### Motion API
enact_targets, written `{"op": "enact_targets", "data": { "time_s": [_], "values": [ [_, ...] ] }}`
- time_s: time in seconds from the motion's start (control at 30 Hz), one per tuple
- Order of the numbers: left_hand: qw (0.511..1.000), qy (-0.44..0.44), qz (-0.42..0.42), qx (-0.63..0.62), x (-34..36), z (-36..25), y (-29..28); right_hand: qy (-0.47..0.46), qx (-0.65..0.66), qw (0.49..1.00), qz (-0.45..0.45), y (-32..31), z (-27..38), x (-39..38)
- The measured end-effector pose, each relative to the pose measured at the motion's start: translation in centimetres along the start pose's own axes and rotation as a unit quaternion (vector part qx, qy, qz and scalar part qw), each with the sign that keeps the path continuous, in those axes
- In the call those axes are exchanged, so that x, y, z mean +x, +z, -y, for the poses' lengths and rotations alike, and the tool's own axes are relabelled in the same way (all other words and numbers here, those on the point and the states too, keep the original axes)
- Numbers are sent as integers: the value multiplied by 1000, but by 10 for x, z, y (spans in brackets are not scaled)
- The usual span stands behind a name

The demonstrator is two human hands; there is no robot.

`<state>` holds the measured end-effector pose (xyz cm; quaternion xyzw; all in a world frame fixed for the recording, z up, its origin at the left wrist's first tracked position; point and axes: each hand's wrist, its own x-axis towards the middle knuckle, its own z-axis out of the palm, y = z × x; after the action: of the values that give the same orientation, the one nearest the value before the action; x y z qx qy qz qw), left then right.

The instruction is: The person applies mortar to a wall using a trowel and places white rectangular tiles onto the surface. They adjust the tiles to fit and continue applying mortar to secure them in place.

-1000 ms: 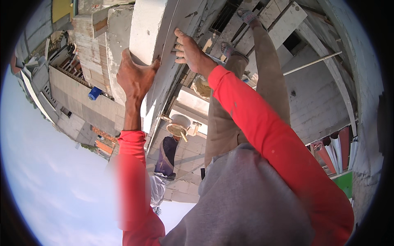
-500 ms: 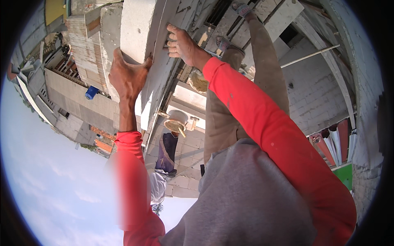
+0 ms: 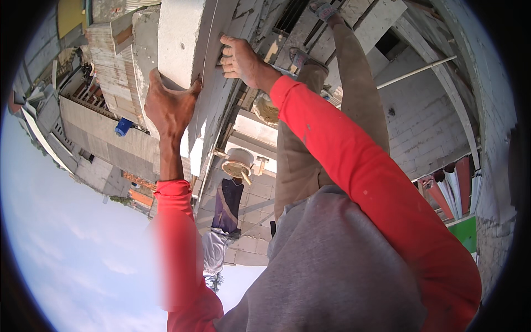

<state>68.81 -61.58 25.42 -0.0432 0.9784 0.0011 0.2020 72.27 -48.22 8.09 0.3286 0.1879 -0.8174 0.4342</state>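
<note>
Two hands: both clamped on one white masonry block point(image 3: 182, 41), pale grey-white, top centre of view.
L hand point(image 3: 168, 108): palm flat against block's near end, thumb and fingers spread round its lower corner; red sleeve point(image 3: 177, 243) runs down to lower edge.
R hand point(image 3: 240, 58): fingers curled over block's long right edge, knuckles toward camera; red sleeve crosses frame diagonally to lower right.
Block: lifted betw. the hands, long side running up toward upper rim, touching both palms; thin line point(image 3: 210, 33) along its face, can't tell what.
Person: grey top point(image 3: 332, 265), dusty brown trousers point(image 3: 326, 110), sandalled foot point(image 3: 323, 10) on a plank near upper rim.
Backdrop: block wall point(image 3: 420, 122) w/ white pipe point(image 3: 415, 72) at right; round bucket point(image 3: 238, 163) under the hands; blue drum point(image 3: 123, 127) by neighbouring roofs at left; pale sky point(image 3: 72, 243) lower left.
</note>
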Motion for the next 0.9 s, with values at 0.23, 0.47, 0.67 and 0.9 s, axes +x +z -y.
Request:
{"op": "enact_targets", "data": {
  "time_s": [0.23,0.47,0.67,0.9],
  "values": [
    [999,-30,34,21,5,-1,-1,-4,-26,999,-43,4,3,-7],
    [998,-24,2,-57,2,0,2,-153,-70,974,-150,-15,59,-21],
    [994,-22,-4,-106,-1,-1,4,-205,-64,969,-123,-3,93,-26],
    [984,14,12,-175,-3,9,-5,-199,-93,968,-123,-19,84,-44]
  ]
}}
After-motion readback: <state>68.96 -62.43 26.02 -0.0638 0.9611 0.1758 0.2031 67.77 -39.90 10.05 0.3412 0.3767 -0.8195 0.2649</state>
